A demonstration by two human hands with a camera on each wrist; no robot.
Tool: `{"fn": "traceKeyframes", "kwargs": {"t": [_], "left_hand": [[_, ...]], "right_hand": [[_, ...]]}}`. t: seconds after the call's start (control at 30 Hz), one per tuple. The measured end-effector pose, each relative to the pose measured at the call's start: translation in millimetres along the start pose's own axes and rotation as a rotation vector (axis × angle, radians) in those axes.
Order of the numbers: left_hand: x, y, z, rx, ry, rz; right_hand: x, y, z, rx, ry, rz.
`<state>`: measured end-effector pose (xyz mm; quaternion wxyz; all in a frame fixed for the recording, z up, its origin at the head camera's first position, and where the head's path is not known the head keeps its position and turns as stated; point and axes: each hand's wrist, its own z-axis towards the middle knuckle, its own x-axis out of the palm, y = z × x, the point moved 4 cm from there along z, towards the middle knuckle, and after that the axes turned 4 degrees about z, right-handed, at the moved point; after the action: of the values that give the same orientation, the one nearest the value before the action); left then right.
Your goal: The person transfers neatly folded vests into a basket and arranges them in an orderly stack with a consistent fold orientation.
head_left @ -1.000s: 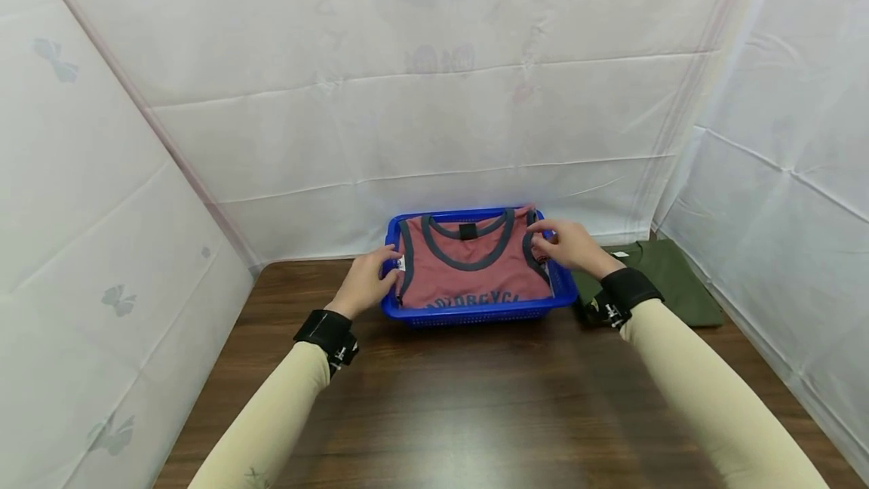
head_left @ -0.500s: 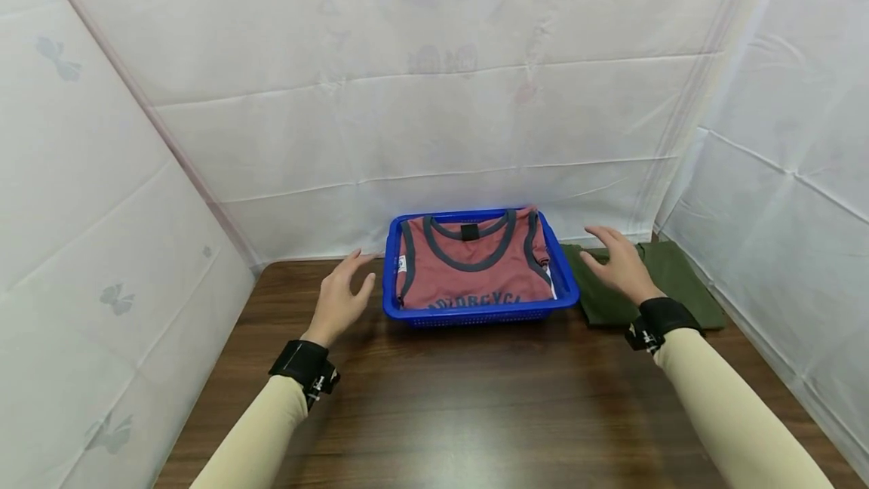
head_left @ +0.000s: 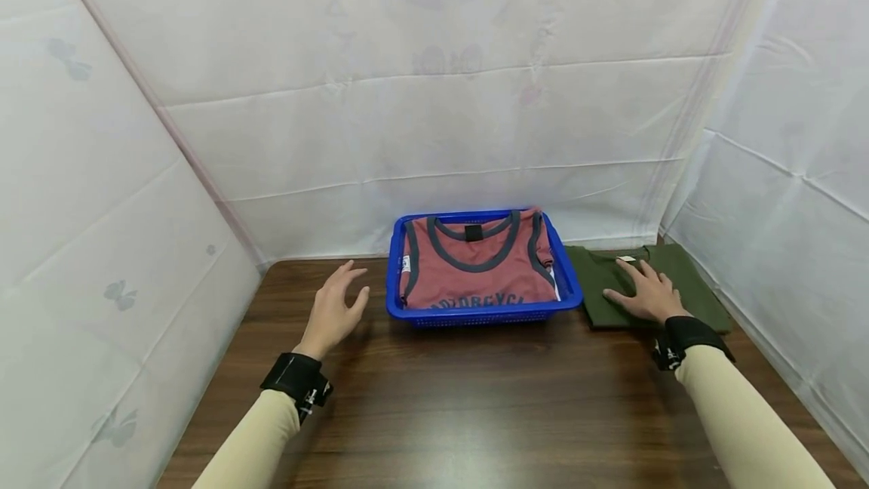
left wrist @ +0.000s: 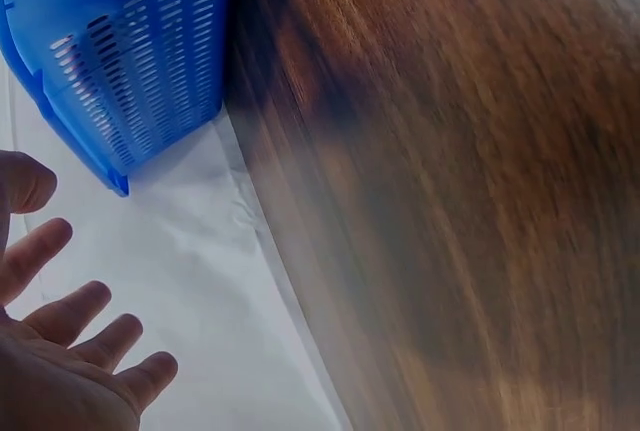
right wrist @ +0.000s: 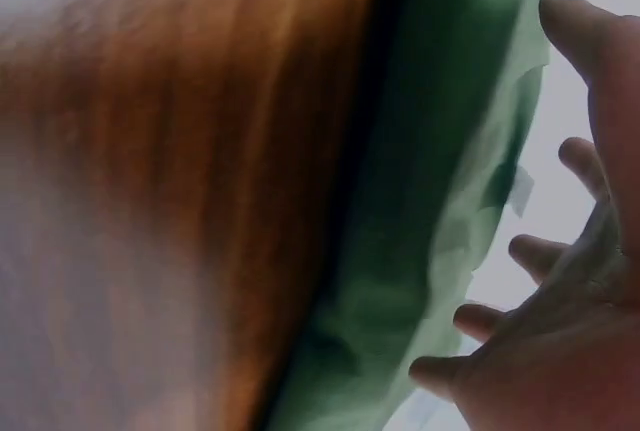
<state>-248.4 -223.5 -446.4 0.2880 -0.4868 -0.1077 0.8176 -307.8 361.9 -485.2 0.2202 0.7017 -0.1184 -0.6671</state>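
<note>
A blue plastic basket [head_left: 483, 315] stands at the back of the wooden table [head_left: 475, 406] and holds a folded red tank top [head_left: 478, 270] with dark trim. To its right lies a folded green shirt [head_left: 686, 278]. My right hand [head_left: 645, 294] rests flat on the green shirt with fingers spread. My left hand [head_left: 333, 312] hovers open above the table, left of the basket, touching nothing. In the left wrist view the basket's slotted wall [left wrist: 130, 71] and my spread left fingers [left wrist: 70, 321] show. The right wrist view shows the green shirt [right wrist: 440, 221] under my right fingers [right wrist: 530, 251].
White fabric walls [head_left: 434, 96] close in the table at the back, left and right. The green shirt lies close to the right wall. Bare dark wood [head_left: 475, 413] stretches in front of the basket.
Both hands let go of the red tank top in the basket and drew apart. The right hand moved right and came down on the green shirt; the left hand pulled back to the left.
</note>
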Motion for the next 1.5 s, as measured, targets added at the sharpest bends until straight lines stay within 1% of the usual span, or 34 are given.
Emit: {"fn": "traceKeyframes", "kwargs": {"t": [0.13, 0.23, 0.33, 0.43, 0.7, 1.13, 1.37, 1.5], "left_hand": [[0.5, 2.1, -3.0, -0.001, 0.005, 0.001], [1.0, 3.5, -5.5, 0.013, 0.000, 0.010], [0.8, 4.9, -7.8, 0.015, -0.005, 0.016], [0.8, 6.5, -10.0, 0.003, -0.001, 0.016], [2.5, 9.8, -18.1, -0.043, 0.055, 0.019], [2.1, 11.4, -23.7, -0.049, 0.057, 0.005], [-0.1, 10.2, -23.5, -0.045, 0.052, 0.009], [0.6, 10.7, -23.4, -0.050, 0.062, 0.009]], "right_hand": [[4.2, -12.1, -5.0, 0.109, 0.084, 0.033], [5.8, -17.5, -7.9, 0.145, 0.115, 0.029], [6.7, -21.1, -9.8, 0.163, 0.133, 0.026], [7.1, -22.1, -11.6, 0.169, 0.139, 0.030], [8.4, -23.4, -16.4, 0.169, 0.143, 0.024], [10.5, -27.1, -28.2, 0.153, 0.145, 0.016], [13.2, -22.0, -39.8, 0.147, 0.149, 0.015], [13.6, -17.4, -48.5, 0.145, 0.144, 0.005]]}}
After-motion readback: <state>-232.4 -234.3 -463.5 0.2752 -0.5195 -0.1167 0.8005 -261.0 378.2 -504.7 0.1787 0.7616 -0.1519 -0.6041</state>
